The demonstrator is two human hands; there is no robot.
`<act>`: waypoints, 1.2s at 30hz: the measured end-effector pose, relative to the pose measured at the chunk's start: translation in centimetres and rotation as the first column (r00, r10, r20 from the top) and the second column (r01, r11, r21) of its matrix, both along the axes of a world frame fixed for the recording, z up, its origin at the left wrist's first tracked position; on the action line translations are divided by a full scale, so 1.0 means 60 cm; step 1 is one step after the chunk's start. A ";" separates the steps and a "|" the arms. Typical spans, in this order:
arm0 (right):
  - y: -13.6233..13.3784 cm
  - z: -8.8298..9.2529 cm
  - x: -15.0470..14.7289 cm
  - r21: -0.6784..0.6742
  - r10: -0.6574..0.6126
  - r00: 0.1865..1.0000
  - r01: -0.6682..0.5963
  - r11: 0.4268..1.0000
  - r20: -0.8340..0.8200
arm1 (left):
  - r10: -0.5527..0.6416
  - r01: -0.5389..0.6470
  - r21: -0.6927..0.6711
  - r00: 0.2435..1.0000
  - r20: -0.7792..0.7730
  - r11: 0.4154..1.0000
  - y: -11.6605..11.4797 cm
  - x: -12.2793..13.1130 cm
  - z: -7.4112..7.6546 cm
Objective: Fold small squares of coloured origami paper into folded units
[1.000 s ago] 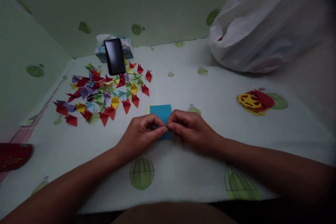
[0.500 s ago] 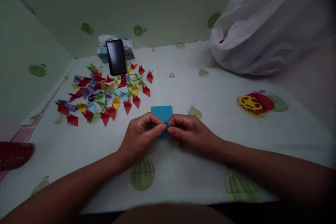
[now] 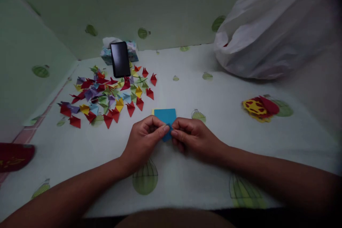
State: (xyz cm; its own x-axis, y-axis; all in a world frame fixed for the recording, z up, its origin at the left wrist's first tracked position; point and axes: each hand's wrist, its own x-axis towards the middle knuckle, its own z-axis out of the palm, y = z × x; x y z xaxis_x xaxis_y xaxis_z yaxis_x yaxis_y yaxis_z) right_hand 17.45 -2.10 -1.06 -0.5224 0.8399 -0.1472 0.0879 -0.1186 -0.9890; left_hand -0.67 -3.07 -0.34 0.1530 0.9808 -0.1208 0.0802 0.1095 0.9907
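Observation:
Both hands meet at the middle of the table, thumbs and forefingers pinched over a blue square of paper (image 3: 164, 114) with a yellow edge showing under its left side. Between the fingertips is a small piece of blue paper (image 3: 170, 130), mostly hidden, so its folded shape is unclear. My left hand (image 3: 146, 135) is closed on its left side. My right hand (image 3: 194, 134) pinches it from the right, its lower fingers curled beneath. To the left lies a loose heap of small folded paper cranes (image 3: 107, 94) in red, yellow, green, purple and blue.
A black phone (image 3: 120, 59) leans on a tissue box (image 3: 107, 55) behind the cranes. A large white plastic bag (image 3: 256, 46) stands at the back right. Red and yellow cutouts (image 3: 258, 108) lie at right, and a red object (image 3: 16, 156) sits at the left edge.
The right fingertips have shifted slightly right and the small gap between the hands has widened a little. The whole view has moved slightly; the pinching grip stays.

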 end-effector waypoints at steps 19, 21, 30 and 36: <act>-0.002 -0.008 0.002 0.246 0.007 0.996 -0.030 0.969 0.093 | -0.019 0.019 -0.015 1.000 -0.008 1.000 0.008 -0.002 -0.004; -0.001 -0.011 0.002 0.117 0.003 1.000 -0.004 0.993 0.010 | -0.004 0.004 -0.008 1.000 -0.008 1.000 0.008 -0.002 -0.005; -0.003 0.000 0.001 0.065 -0.038 0.998 0.035 0.997 0.040 | -0.042 0.042 0.050 0.999 -0.005 0.998 0.009 0.000 -0.002; -0.003 -0.007 0.003 0.194 -0.190 0.980 0.174 0.965 0.067 | -0.142 0.154 -0.094 0.982 0.125 0.984 0.011 0.001 -0.004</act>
